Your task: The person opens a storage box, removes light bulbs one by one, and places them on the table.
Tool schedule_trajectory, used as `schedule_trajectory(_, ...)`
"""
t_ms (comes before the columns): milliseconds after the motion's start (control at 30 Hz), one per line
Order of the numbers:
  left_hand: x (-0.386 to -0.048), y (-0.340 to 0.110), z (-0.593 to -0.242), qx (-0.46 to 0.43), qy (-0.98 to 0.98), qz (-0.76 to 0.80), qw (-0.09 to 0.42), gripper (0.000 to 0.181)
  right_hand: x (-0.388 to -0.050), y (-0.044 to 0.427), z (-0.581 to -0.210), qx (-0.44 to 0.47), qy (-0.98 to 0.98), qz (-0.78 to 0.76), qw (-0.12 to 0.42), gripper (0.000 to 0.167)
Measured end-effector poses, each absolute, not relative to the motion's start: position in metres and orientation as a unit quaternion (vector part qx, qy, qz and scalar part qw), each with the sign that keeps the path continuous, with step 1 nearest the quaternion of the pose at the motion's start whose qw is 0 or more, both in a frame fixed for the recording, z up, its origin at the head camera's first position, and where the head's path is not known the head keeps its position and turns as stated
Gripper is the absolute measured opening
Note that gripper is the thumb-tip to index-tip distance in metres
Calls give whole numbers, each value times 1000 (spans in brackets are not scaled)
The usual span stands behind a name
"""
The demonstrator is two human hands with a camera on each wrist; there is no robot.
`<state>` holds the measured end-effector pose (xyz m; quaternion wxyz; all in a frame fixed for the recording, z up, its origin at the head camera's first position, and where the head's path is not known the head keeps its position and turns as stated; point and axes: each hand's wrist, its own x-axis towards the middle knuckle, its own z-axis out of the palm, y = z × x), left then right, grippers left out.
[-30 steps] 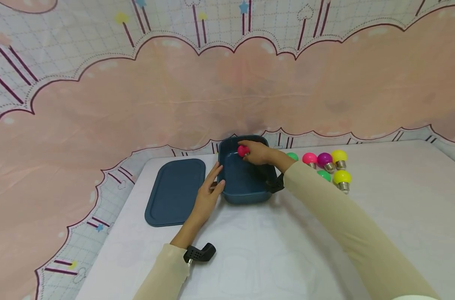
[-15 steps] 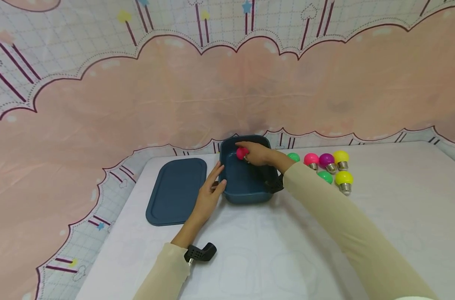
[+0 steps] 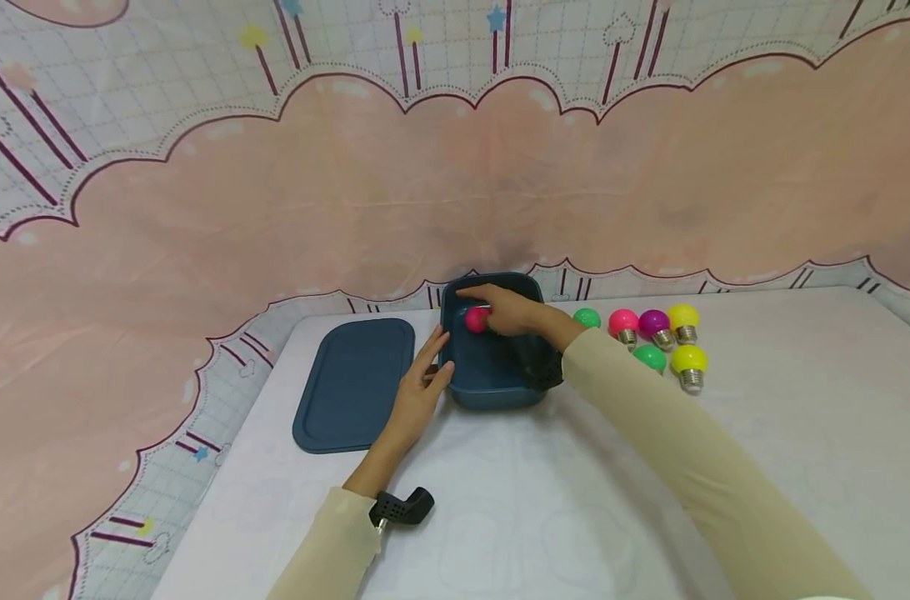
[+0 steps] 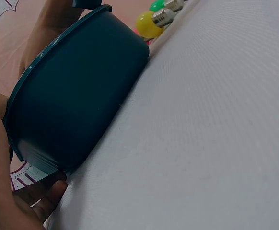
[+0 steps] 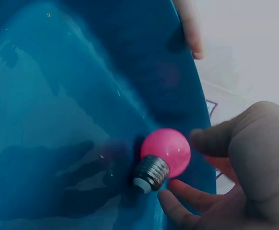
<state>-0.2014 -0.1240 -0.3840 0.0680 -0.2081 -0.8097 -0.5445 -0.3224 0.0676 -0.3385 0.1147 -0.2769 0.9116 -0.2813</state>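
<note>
A pink light bulb (image 3: pixel 477 320) with a metal screw base lies inside the dark blue plastic box (image 3: pixel 496 398), near its left wall. My right hand (image 3: pixel 511 312) reaches into the box. In the right wrist view the thumb and fingers of my right hand (image 5: pixel 245 167) are spread close around the pink bulb (image 5: pixel 167 151) without gripping it. My left hand (image 3: pixel 417 390) rests its extended fingers against the box's left side. In the left wrist view the fingers of my left hand (image 4: pixel 3 191) lie along the box's outer wall (image 4: pixel 82 91).
A flat dark blue lid (image 3: pixel 357 385) lies left of the box on the white table (image 3: pixel 515 517). Right of the box sit several bulbs, among them a purple one (image 3: pixel 653 323), a yellow one (image 3: pixel 689 358) and a green one (image 3: pixel 650 357). A patterned cloth (image 3: pixel 455 183) hangs behind.
My right hand has shifted slightly left and nearer inside the box, and its fingers have loosened from the pink bulb, which now sits lower. My left hand has stayed on the box.
</note>
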Motion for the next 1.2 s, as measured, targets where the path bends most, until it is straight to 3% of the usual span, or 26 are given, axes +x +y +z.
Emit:
schedule_trajectory(467,-225,-129,-417,-213,-811,-536,98,49,-314,62,-343,-304,896,-253,204,41)
schedule_trajectory(733,-223,-129,-416,-208,-816,-532,95,48,-309,58,-345,-307,887,-260,225,40)
schedule_trajectory(933,-224,-129,-418,-208,-816,-531,92,50,-308,62,-342,-291,893,-265,218,41)
schedule_trajectory(1200,-225,-130,-419,-198,-816,-536,85,50,-305,79,-337,-289,880,-341,160,43)
